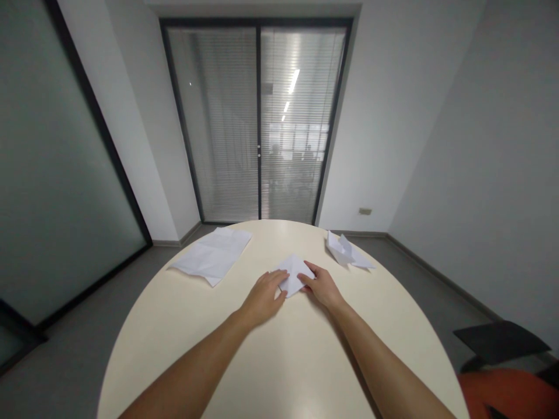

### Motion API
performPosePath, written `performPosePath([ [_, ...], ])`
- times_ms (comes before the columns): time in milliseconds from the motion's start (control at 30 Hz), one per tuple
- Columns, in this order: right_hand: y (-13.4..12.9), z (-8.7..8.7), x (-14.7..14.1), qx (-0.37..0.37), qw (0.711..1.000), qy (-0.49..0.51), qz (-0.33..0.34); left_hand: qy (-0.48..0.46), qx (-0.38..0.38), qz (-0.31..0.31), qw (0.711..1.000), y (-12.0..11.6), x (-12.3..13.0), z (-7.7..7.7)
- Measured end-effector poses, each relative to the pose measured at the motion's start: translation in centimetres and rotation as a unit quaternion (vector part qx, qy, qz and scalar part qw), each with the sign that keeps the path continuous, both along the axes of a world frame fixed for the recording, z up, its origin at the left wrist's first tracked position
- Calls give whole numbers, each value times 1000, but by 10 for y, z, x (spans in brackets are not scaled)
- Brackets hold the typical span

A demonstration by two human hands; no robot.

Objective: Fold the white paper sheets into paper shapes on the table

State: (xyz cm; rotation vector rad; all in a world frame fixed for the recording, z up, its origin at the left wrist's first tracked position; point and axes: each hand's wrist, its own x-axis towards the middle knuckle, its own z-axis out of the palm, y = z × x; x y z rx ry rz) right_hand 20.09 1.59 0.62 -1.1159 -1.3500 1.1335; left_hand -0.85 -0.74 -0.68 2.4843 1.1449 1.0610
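A folded piece of white paper (293, 269), roughly diamond-shaped, is between my two hands over the middle of the table. My left hand (264, 295) is at its left side, fingers over the paper and thumb at the lower edge. With the thumb on top and fingers at the edge and beneath, my right hand (322, 285) pinches the right corner. Farther left lies a creased white sheet (213, 253), spread out. A folded paper shape (343, 249), with flaps standing up, rests at the right.
The round cream table (279, 361) has its far edge toward a glazed door with blinds (257, 128). Beyond the table's right edge stands a chair with an orange seat (509, 393) and black armrest (502, 340). A frosted glass panel (61, 163) is at the left.
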Motion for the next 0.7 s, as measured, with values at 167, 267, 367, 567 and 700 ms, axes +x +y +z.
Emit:
performPosePath([
  [167,4,-4,7,84,988,-57,-115,43,10,-11,999,-4,1,0],
  [267,-1,2,6,138,972,-154,-108,50,24,-4,998,-4,0,1],
  [367,-10,8,-1,156,970,-183,-25,55,29,2,998,-5,0,4],
  [567,-21,5,-12,206,936,-255,130,42,24,-10,999,-7,1,10],
  [700,-23,11,-12,235,907,-320,141,40,12,-8,999,-8,1,12],
])
